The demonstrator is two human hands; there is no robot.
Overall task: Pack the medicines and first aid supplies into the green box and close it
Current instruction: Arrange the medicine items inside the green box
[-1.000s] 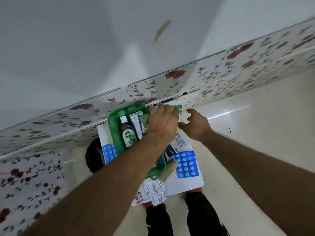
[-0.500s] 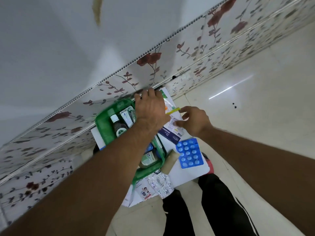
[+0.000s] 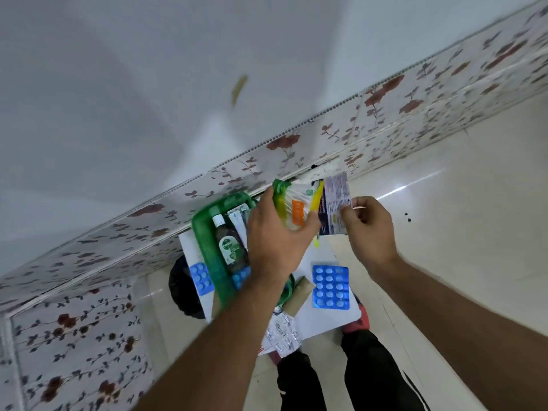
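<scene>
A: How much of the green box (image 3: 204,247) shows?

B: Its far end and left wall. The left forearm crosses the near part and hides it. It sits on a white board (image 3: 323,318) at the board's left edge, close to the flowered wall tiles.

A: What is inside?

B: One dark bottle (image 3: 229,250) with a white cap lies along the left wall, with a white tube (image 3: 237,219) beside it and a bit of blue strip near the bottle's foot. The rest is under the arm.

A: And the hands?

B: The left hand (image 3: 275,247) is closed around a clear packet (image 3: 296,209) with green and orange print, raised over the box's far end. The right hand (image 3: 370,229) pinches a printed sachet (image 3: 333,209) just beside it; the lettering is too blurred to read.

A: What lies loose on the board?

B: Two blue blister packs: one (image 3: 330,287) towards the right edge, one (image 3: 200,277) at the left edge, half hidden by the box. One brown roll (image 3: 299,295) lies against the box's near end, and silver foil strips (image 3: 281,333) overhang the near edge; I cannot count those.
</scene>
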